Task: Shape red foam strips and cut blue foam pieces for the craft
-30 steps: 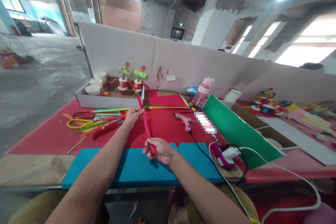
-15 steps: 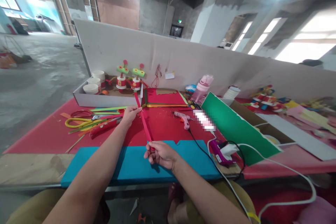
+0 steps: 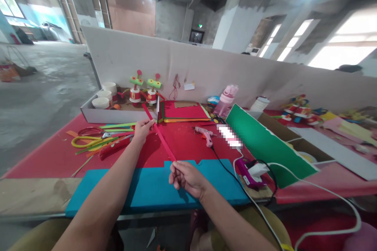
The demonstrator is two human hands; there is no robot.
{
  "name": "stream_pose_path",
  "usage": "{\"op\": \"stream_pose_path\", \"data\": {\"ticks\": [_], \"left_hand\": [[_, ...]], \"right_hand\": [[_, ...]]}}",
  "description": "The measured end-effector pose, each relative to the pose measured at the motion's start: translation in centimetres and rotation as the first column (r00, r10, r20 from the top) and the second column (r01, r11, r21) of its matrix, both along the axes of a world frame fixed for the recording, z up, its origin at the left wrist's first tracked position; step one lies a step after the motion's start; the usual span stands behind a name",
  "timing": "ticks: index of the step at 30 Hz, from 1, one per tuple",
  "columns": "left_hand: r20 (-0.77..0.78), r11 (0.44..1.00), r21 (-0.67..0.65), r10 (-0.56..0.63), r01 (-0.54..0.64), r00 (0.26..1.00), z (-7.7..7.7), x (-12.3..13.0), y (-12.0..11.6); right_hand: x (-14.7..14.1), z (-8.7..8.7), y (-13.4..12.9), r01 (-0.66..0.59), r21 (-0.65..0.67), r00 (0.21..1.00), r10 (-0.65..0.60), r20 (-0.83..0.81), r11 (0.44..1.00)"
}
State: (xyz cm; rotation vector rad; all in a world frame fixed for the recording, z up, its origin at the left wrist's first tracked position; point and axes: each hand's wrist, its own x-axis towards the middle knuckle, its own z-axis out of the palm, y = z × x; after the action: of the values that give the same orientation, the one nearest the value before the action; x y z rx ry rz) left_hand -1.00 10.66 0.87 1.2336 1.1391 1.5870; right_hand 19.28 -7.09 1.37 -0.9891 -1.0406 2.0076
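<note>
Blue slab: along the near edge of the counter (image 3: pixel 59 153), below the right hand (image 3: pixel 187 178).
Right fingers: thumb and index pinched shut on the near end of the red strip (image 3: pixel 165 144); shifted to the right since the earlier frame, with less strip poking out below.
Red strip: stretched between both hands, slanting more than before, far end past the left hand (image 3: pixel 143 129).
Left fingers: closed in a pinch on the strip, a touch further left now.
Scissors: yellow-handled pair (image 3: pixel 85 141) among coloured strips, left of the left hand.
Glue gun: pink (image 3: pixel 206 135), lying right of the strip; unmoved.
White box: behind, holding paper cups (image 3: pixel 101 103) and two cup figures (image 3: pixel 135 95).
Writing: marks on the figures' red bands, too small to read.
</note>
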Motion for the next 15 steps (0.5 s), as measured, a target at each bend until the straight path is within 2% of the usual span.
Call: {"op": "stream_pose_path", "data": {"ticks": [3, 4, 5, 6, 7, 8, 9, 10, 11, 12, 13, 15], "left_hand": [[0.104, 0.987, 0.026, 0.155, -0.159, 0.982, 0.9, -1.2, 0.2], [0.115, 0.985, 0.026, 0.166, -0.17, 0.979, 1.2, -1.3, 0.3], [0.091, 0.991, 0.017, 0.134, -0.136, 0.987, 1.6, -1.2, 0.4], [0.026, 0.998, -0.01, 0.067, -0.066, 0.997, 1.9, -0.6, 0.6], [-0.064, 0.999, -0.049, -0.019, 0.016, 0.998, 2.3, 0.3, 0.9], [-0.16, 0.992, -0.102, -0.096, 0.08, 0.982, 2.5, 1.4, 1.3], [-0.259, 0.98, -0.173, -0.142, 0.099, 0.955, 2.8, 2.8, 1.7], [-0.295, 0.975, -0.2, -0.158, 0.101, 0.942, 3.0, 4.2, 2.3], [-0.32, 0.972, -0.214, -0.168, 0.101, 0.932, 3.1, 5.4, 2.8], [-0.349, 0.969, -0.227, -0.173, 0.096, 0.921, 3.2, 6.5, 3.4], [-0.375, 0.968, -0.235, -0.172, 0.086, 0.911, 3.2, 7.2, 3.8], [-0.43, 0.971, -0.232, -0.163, 0.066, 0.888, 3.0, 7.5, 4.0]], "right_hand": [[0.6, 0.9, 0.4, 0.007, 0.092, 1.0, -0.009, 0.027, 0.996], [0.8, 1.3, 1.1, 0.043, 0.125, 0.998, -0.048, 0.034, 0.991], [0.9, 1.7, 2.1, 0.111, 0.166, 0.992, -0.118, 0.033, 0.98], [1.0, 2.1, 3.5, 0.234, 0.197, 0.97, -0.242, 0.014, 0.952], [1.0, 2.4, 5.1, 0.389, 0.231, 0.918, -0.396, -0.019, 0.892], [1.1, 2.6, 6.8, 0.523, 0.284, 0.845, -0.532, -0.052, 0.803], [1.0, 2.6, 8.6, 0.612, 0.345, 0.772, -0.632, -0.067, 0.711], [1.0, 2.4, 10.2, 0.675, 0.425, 0.689, -0.721, -0.071, 0.603], [1.0, 2.0, 11.6, 0.679, 0.523, 0.632, -0.773, -0.057, 0.516], [1.0, 1.4, 12.7, 0.631, 0.617, 0.608, -0.793, -0.016, 0.471], [1.0, 0.6, 13.6, 0.561, 0.682, 0.608, -0.793, 0.047, 0.47], [1.2, -1.3, 14.7, 0.437, 0.731, 0.637, -0.754, 0.16, 0.524]]}}
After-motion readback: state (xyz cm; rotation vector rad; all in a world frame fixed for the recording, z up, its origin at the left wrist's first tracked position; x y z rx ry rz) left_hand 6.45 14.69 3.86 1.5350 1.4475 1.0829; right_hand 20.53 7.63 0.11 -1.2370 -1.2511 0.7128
